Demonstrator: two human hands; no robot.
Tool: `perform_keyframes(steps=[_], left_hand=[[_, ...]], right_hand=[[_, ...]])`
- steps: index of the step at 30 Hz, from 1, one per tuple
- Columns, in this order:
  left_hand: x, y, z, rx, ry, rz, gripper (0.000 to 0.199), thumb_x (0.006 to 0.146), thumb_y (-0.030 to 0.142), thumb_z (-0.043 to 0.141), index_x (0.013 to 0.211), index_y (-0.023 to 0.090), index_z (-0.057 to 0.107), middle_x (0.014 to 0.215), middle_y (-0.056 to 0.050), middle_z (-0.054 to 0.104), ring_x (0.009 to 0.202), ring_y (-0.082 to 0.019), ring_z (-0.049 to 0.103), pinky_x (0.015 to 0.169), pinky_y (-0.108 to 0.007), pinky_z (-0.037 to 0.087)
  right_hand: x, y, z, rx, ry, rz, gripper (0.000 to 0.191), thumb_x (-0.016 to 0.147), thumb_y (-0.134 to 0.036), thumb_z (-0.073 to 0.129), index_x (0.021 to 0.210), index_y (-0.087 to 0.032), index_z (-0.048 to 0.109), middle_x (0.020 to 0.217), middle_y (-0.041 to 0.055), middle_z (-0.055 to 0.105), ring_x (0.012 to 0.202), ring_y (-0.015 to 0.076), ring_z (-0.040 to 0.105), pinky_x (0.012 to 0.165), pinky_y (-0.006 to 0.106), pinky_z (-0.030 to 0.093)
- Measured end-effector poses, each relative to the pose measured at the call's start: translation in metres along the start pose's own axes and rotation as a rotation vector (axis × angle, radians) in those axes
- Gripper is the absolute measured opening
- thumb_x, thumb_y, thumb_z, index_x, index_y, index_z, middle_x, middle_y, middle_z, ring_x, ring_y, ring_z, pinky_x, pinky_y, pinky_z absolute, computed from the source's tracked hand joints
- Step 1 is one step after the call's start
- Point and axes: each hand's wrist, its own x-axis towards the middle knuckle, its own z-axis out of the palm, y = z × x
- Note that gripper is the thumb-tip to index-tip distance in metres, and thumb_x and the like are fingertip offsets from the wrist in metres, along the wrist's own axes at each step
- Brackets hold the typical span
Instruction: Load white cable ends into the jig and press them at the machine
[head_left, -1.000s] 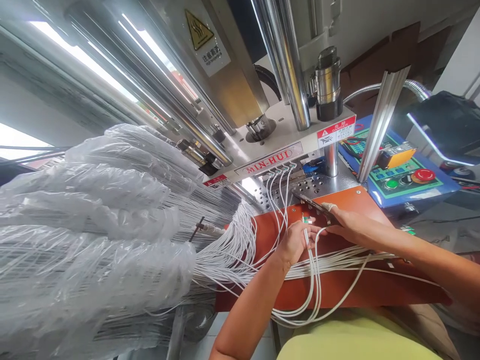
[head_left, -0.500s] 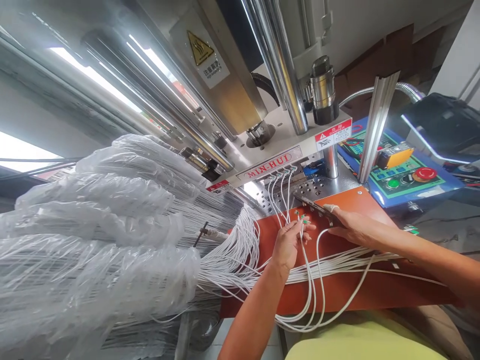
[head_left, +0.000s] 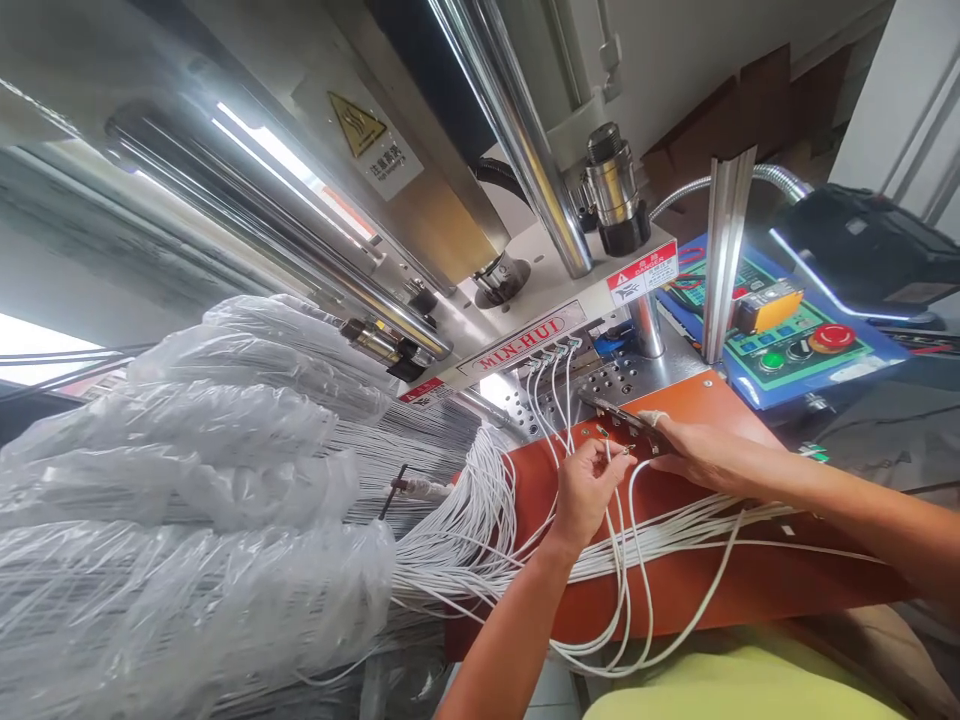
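Note:
My left hand [head_left: 585, 495] is closed in a pinch around thin white cables [head_left: 621, 560], close to their small connector ends [head_left: 628, 450]. Just right of it, my right hand [head_left: 694, 450] grips the near end of a dark metal mold bar [head_left: 619, 412], with its fingers partly hidden behind the bar. The bar lies tilted over the orange-brown work board [head_left: 540, 480], and one white cable loops down beside it. Beyond the hands, several cables with connector ends hang from the front of the press [head_left: 555, 352].
A thick bundle of white cables [head_left: 491, 490] runs across the board. Plastic-wrapped cable bundles [head_left: 187, 560] are piled at left. A blue control box [head_left: 817, 350] with a red emergency button [head_left: 834, 337] stands at right. Steel columns [head_left: 517, 130] rise above the press.
My left hand has turned, and its fingertips have closed together nearer the bar, over the connector ends. My right hand keeps its grip on the bar. The camera view has shifted slightly.

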Motion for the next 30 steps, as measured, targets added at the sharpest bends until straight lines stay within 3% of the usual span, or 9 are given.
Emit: perform_keyframes(steps=[3,7,12,17,21,25,30], left_hand=[[0.005,-0.002,0.003,0.176,0.001,0.079,0.013,0.083,0.031,0.067,0.086,0.019,0.07,0.082,-0.002,0.07,0.07,-0.013,0.06,0.07,-0.024,0.046],[0.012,-0.007,0.006,0.243,-0.001,0.152,0.012,0.084,0.03,0.065,0.082,0.02,0.072,0.082,-0.003,0.069,0.072,-0.014,0.06,0.072,-0.024,0.045],[0.016,-0.012,0.008,0.241,-0.009,0.137,0.011,0.084,0.029,0.065,0.084,0.021,0.073,0.083,-0.005,0.07,0.075,-0.016,0.061,0.077,-0.026,0.046],[0.018,-0.016,0.01,0.271,0.01,0.151,0.01,0.084,0.028,0.065,0.081,0.022,0.072,0.081,-0.005,0.068,0.076,-0.017,0.061,0.08,-0.028,0.047],[0.019,-0.021,0.014,0.263,0.071,0.167,0.01,0.084,0.028,0.065,0.08,0.022,0.072,0.083,-0.006,0.069,0.079,-0.018,0.062,0.082,-0.03,0.047],[0.02,-0.019,0.013,0.231,0.056,0.103,0.014,0.085,0.032,0.065,0.088,0.021,0.073,0.09,-0.007,0.071,0.084,-0.019,0.064,0.084,-0.032,0.049],[0.023,-0.011,0.003,-0.012,0.064,0.004,0.016,0.081,0.033,0.07,0.085,0.018,0.073,0.092,-0.006,0.072,0.09,-0.019,0.065,0.088,-0.031,0.049]], right_hand=[[-0.001,-0.007,-0.003,0.024,-0.027,0.006,0.03,0.088,-0.043,0.049,0.111,-0.024,0.05,0.1,0.0084,0.068,0.083,0.0256,0.065,0.075,0.038,0.051],[-0.002,-0.012,-0.002,0.022,-0.013,0.038,0.031,0.09,-0.043,0.047,0.114,-0.024,0.05,0.095,0.0085,0.068,0.079,0.0261,0.066,0.071,0.038,0.051],[-0.001,-0.005,0.004,0.008,0.001,0.053,0.037,0.087,-0.043,0.052,0.12,-0.028,0.048,0.094,0.0079,0.069,0.083,0.0295,0.066,0.072,0.04,0.05],[-0.003,-0.008,0.001,0.016,-0.01,0.084,0.035,0.088,-0.04,0.051,0.118,-0.024,0.046,0.093,0.0091,0.067,0.08,0.027,0.066,0.07,0.036,0.049],[-0.002,-0.009,-0.002,0.014,-0.035,0.089,0.03,0.089,-0.04,0.048,0.113,-0.022,0.046,0.092,0.0087,0.067,0.077,0.0249,0.066,0.067,0.033,0.047],[-0.001,-0.009,-0.001,0.012,-0.036,0.097,0.033,0.09,-0.042,0.047,0.116,-0.022,0.046,0.092,0.0088,0.067,0.079,0.0253,0.066,0.067,0.033,0.047],[-0.002,-0.012,-0.003,0.024,-0.027,0.11,0.034,0.089,-0.042,0.049,0.117,-0.024,0.048,0.094,0.0085,0.068,0.079,0.0257,0.066,0.068,0.034,0.049]])
